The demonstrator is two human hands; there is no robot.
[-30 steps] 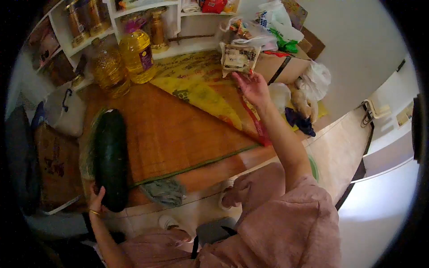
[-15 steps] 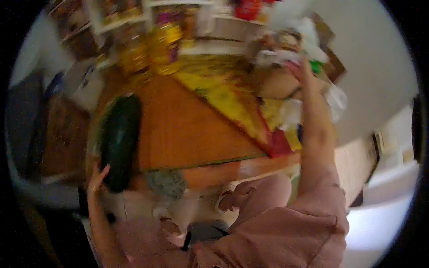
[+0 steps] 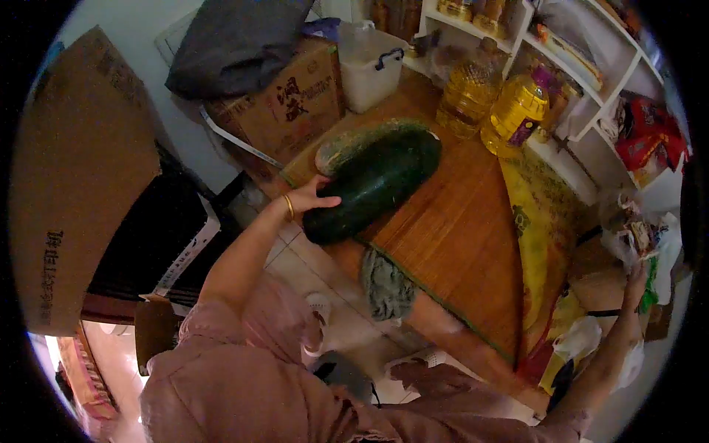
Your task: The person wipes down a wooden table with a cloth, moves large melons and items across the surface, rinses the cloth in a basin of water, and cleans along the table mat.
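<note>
A large dark green winter melon [image 3: 377, 188] lies on the wooden table, its near end jutting past the edge. Alongside it is a paler, mottled gourd [image 3: 347, 144], partly hidden behind the melon. My left hand [image 3: 314, 201], with a gold bangle at the wrist, rests at the melon's near end. Its thumb lies on the dark skin and the fingers are spread. Far to the right, my right hand [image 3: 636, 279] is at a clear plastic bag [image 3: 636, 230] with small packaged things inside. The fingers seem closed on it, though dim and partly hidden.
Two bottles of yellow oil [image 3: 513, 111] stand by white shelves [image 3: 576, 70]. A yellow cloth [image 3: 528, 244] covers the table's right part. A grey-green rag [image 3: 385, 284] hangs at the front edge. Cardboard boxes [image 3: 273, 96] and a white bin [image 3: 371, 70] stand at the back left.
The view has swung left, so the melon and table sit further right. My left hand stays at the melon's near end. My right hand remains by the bagged things at the right.
</note>
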